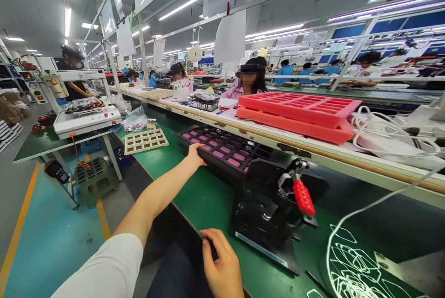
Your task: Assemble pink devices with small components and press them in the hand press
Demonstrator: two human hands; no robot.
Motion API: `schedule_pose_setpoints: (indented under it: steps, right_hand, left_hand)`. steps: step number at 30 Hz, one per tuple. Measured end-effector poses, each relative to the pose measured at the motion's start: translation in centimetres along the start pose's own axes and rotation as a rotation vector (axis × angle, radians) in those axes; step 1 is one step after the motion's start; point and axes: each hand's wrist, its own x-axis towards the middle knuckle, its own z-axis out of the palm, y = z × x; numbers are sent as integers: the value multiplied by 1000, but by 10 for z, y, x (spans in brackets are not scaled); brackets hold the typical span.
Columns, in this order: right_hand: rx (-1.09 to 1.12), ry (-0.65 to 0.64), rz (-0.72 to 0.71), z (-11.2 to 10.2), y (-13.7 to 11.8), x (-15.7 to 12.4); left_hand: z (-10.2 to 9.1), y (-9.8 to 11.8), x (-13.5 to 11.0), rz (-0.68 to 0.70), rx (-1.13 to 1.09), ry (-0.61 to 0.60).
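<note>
My left hand (196,155) reaches out to the near left side of a black tray (212,161), fingers closed on its rim. Pink oval pieces (219,154) sit in many of its compartments; some compartments at the right look dark. Part of the tray lies under the raised shelf. By the front edge of the green bench, my right hand (222,263) is closed, thumb against curled fingers. Whatever lies between them, if anything, cannot be made out. Right of that hand stands a black clamp fixture (266,214) with a red-handled toggle clamp (303,197).
Red foam trays (295,112) are stacked on the shelf (264,133). A beige grid tray (146,141) and a plastic bag (135,119) lie left on the bench. White cords (354,265) tangle at right. A person (248,78) sits across; a white machine (86,119) stands left.
</note>
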Motion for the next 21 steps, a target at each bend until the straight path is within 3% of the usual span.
schedule_pose_setpoints:
  steps: [5, 7, 10, 13, 16, 18, 21]
  right_hand:
    - [-14, 10, -2, 4, 1, 2]
    - [-22, 45, -1, 5, 0, 2]
    - [-110, 204, 0, -7, -5, -1]
    - [-313, 488, 50, -45, -7, 0]
    - [-443, 749, 198, -104, 3, 16]
    - [-412, 719, 270, -142, 17, 39]
    - [-239, 404, 395, -178, 43, 83]
  left_hand:
    - [-49, 23, -37, 15, -44, 105]
    - [-60, 25, -46, 48, -61, 112]
    - [-67, 25, -52, 75, -68, 109]
    - [-70, 21, -54, 90, -49, 121]
    - [-76, 18, -52, 125, -16, 130]
    - [-82, 14, -51, 162, 4, 111]
    - [-90, 9, -51, 234, 26, 62]
